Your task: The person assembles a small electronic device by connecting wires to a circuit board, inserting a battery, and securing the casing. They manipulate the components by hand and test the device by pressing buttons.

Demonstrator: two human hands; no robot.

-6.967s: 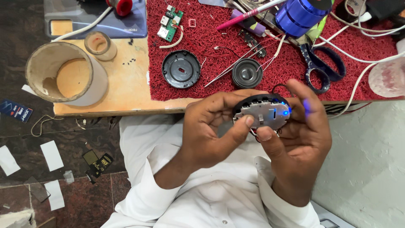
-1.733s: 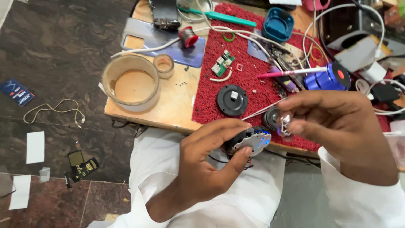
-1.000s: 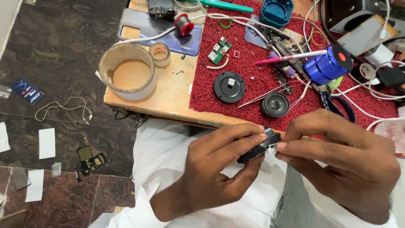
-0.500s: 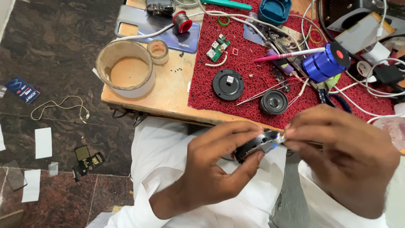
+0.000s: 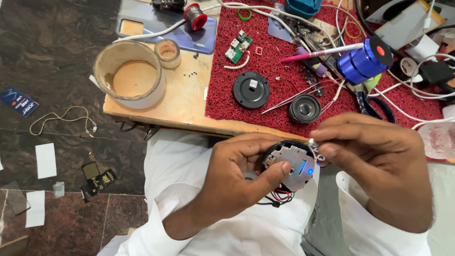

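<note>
Hiding its rim, both hands [image 5: 237,178] grip the round circuit board [image 5: 290,166].

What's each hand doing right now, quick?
Left hand: closed on the round circuit board, thumb across its face.
Right hand: fingers pinched at the board's upper right edge; what they grip cannot be told.

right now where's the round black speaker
In the head view, the round black speaker lies on the red mat, right of the black disc, just beyond the right hand.

Electronics repair workshop, solder spool [image 5: 195,17], circuit board [image 5: 238,46]
</note>
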